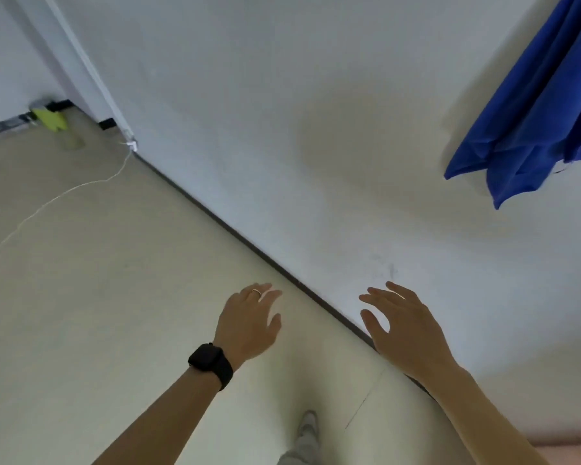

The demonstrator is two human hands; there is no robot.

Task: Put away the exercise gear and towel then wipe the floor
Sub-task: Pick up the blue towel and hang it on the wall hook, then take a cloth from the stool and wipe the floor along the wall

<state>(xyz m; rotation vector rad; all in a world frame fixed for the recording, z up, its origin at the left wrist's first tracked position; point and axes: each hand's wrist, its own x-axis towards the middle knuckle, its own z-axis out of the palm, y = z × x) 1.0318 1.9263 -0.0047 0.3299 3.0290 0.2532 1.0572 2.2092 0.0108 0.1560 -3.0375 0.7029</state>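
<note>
Evidently nothing is held: the grip of the left hand (pixel 249 323) and of the right hand (pixel 404 330) is spread empty over the floor (pixel 81 313). The blue cloth (pixel 534 112), likely the towel, is hung on the far-right wall (pixel 282 129), presumably to keep it off the floor for wiping.

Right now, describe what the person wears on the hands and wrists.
The left hand carries a thin gold-coloured ring on one finger, and a black smartwatch with a black band sits on that wrist. The right hand wears nothing visible. No sleeves show.
</note>
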